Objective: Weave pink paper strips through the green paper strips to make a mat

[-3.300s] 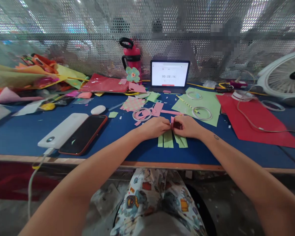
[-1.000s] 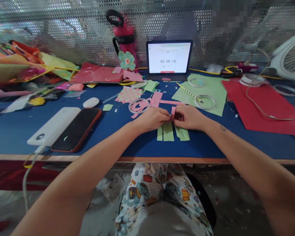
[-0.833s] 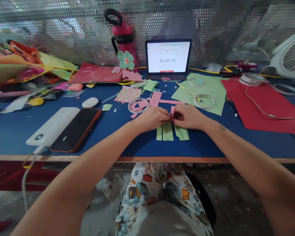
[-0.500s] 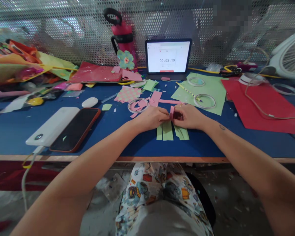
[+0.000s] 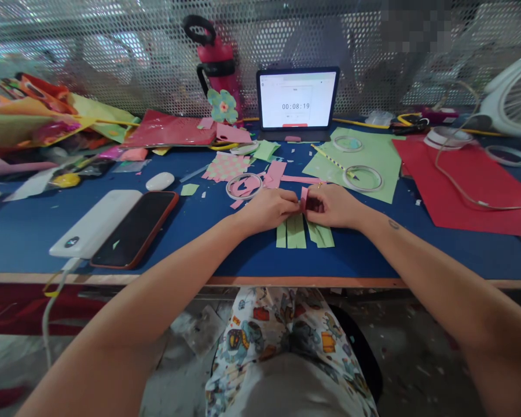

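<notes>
A narrow pink paper strip (image 5: 304, 198) stands up between my two hands. My right hand (image 5: 336, 206) is closed, with thumb and fingers pinching the strip from the right. My left hand (image 5: 269, 208) is closed too, its fingertips pressed together at the top of a green paper cut into strips (image 5: 296, 234) and close against the pink strip. The green strips fan toward me on the blue table, with gaps between them; their upper ends are hidden under my hands. Just behind lie a pink paper piece (image 5: 276, 172) and a roll of tape (image 5: 244, 186).
A pink-and-green woven paper piece (image 5: 228, 166) lies behind my left hand. Green paper (image 5: 364, 156) with a pencil (image 5: 330, 159) and tape rolls is at the back right, near red paper (image 5: 455, 191). A tablet (image 5: 297, 99), bottle (image 5: 217, 66), phone (image 5: 134, 229) and power bank (image 5: 96, 223) surround the workspace.
The view has shifted very slightly. Both hands keep the same hold on the papers, and nothing else has visibly moved.
</notes>
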Demonstrator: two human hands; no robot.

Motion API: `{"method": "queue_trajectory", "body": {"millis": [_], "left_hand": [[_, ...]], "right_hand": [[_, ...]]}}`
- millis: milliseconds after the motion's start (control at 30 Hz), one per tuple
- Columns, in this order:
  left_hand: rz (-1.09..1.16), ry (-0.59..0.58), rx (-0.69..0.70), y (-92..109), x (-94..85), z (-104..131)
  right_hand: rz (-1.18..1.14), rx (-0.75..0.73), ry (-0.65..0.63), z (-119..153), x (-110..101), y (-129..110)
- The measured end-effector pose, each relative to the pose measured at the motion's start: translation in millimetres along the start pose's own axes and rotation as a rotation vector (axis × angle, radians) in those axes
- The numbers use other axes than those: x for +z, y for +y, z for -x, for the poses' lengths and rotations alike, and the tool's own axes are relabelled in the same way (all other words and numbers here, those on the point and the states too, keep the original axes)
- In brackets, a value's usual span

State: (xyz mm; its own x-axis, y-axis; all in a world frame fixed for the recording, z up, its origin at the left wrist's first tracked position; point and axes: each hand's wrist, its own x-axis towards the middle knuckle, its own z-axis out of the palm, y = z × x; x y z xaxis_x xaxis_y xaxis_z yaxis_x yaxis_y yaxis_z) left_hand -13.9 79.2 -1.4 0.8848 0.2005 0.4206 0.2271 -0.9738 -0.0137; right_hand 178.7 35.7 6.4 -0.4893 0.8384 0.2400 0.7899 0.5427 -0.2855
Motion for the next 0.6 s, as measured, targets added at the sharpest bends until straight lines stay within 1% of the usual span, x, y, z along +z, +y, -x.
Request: {"method": "queue_trajectory", "body": {"millis": [300, 600], "left_hand": [[-0.011, 0.037, 0.002, 0.9, 1.6, 1.9], [0.005, 0.028, 0.010, -0.1, 1.9, 0.7]], "right_hand": [[-0.022, 0.010, -0.007, 0.2, -1.6, -2.3], [-0.024, -0.004, -0.008, -0.1, -3.0, -3.1]]}}
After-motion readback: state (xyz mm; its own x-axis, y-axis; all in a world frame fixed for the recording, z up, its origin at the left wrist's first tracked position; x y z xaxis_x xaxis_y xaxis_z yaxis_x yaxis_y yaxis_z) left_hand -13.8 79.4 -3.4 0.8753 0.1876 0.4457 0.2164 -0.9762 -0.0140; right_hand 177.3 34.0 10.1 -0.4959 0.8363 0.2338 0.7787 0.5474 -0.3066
